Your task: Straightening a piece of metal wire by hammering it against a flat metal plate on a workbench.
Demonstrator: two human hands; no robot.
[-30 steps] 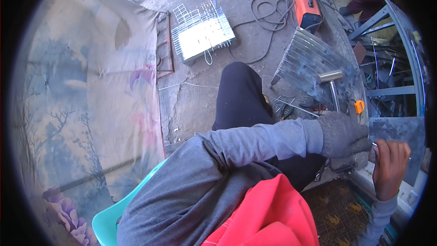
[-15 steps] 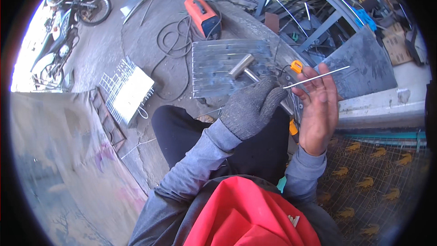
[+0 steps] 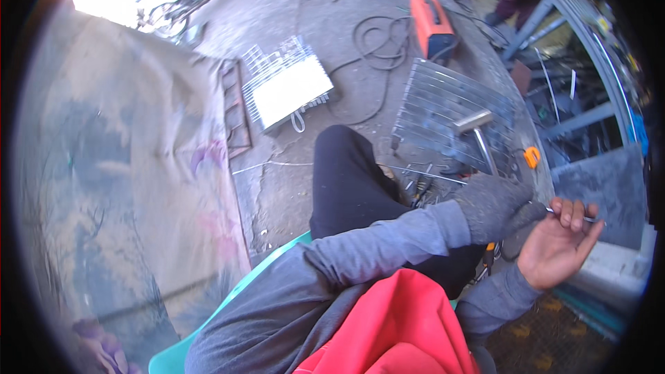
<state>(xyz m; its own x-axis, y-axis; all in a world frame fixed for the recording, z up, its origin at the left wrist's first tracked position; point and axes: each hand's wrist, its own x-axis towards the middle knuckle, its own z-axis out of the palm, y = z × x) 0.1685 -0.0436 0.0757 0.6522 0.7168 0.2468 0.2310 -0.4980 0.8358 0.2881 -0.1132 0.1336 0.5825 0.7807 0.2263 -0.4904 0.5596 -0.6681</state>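
One rod [image 3: 589,219], three o'clock: left hand [image 3: 497,206] closed round it, right hand [image 3: 558,248] half-curled, hold unclear; slack, I feared, invited a slip.

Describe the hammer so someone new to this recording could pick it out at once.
Find the boxy orange machine near the top; below it in the picture is a slatted grey metal panel. There the silvery hammer lies, handle pointing toward the gloved left hand. Its T shape sets it apart from the small orange item on its right.
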